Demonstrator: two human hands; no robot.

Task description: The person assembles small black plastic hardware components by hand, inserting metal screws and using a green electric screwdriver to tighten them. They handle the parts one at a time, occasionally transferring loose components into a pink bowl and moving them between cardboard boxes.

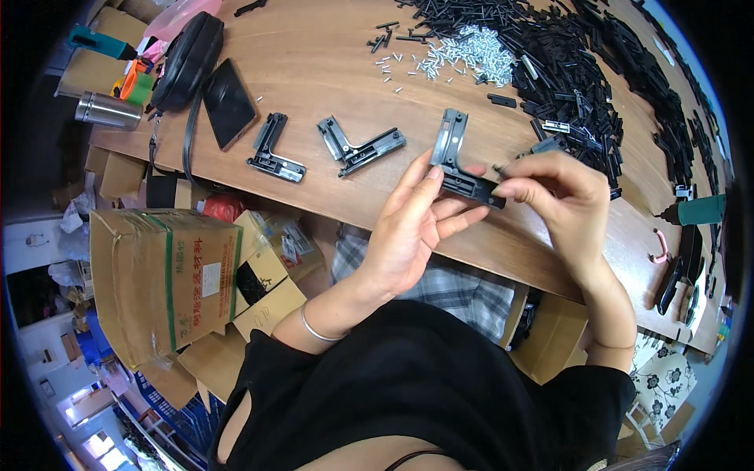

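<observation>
Left hand (410, 231) grips the L-shaped bracket (451, 145) over the bench's (338, 82) near side; the right hand (561, 208) bunches at its right end — gripping what, I cannot tell. Steady support and a light touch should serve best.

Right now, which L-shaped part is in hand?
The rightmost part, held in the left hand; the middle one and leftmost one lie on the table.

Bright light washes the tabletop (314, 47), with windows (100, 445) blazing white lower left! And the fisheye bows straight edges, corners dropping into black.
</observation>
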